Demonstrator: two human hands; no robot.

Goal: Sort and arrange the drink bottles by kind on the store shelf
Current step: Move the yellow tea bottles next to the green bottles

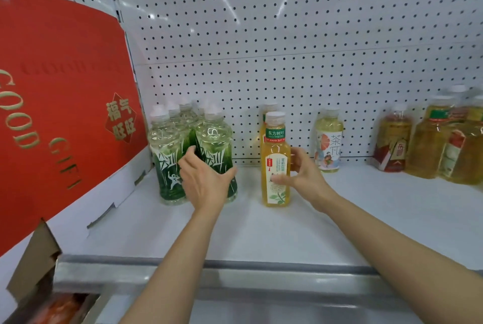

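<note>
Both hands grip: left hand [206,180] wraps a green-labelled bottle [215,151], right hand [304,174] pinches the yellow tea bottle [275,164]. Sliding either risks toppling close-packed neighbours along the shelf [261,232] back edge.

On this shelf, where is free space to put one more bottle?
Bare shelf lies in front of all bottles, and between the grapefruit tea bottle and the amber bottles at right. The green-label bottles are crowded beside the red box.
</note>
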